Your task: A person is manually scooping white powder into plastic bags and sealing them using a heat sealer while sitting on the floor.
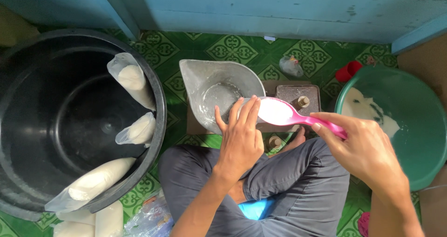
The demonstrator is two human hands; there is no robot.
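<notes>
My right hand (pixel 365 148) grips the handle of a pink scoop (pixel 284 113) heaped with white powder. The scoop is held over the edge of a grey metal scale pan (pixel 219 90). My left hand (pixel 240 139) hovers at the scoop's bowl, fingers apart and touching the powder and the scoop's rim. The pan rests on a small balance scale with brass weights (pixel 300 99). My crossed legs in grey trousers (pixel 279 190) are just below.
A large black tub (pixel 79 120) at left holds several filled clear bags of white powder (pixel 132 78). More bags (pixel 93 220) lie on the green patterned floor. A green basin (pixel 405 120) with white powder sits at right, a red cup (pixel 348 71) behind it. A blue wall is ahead.
</notes>
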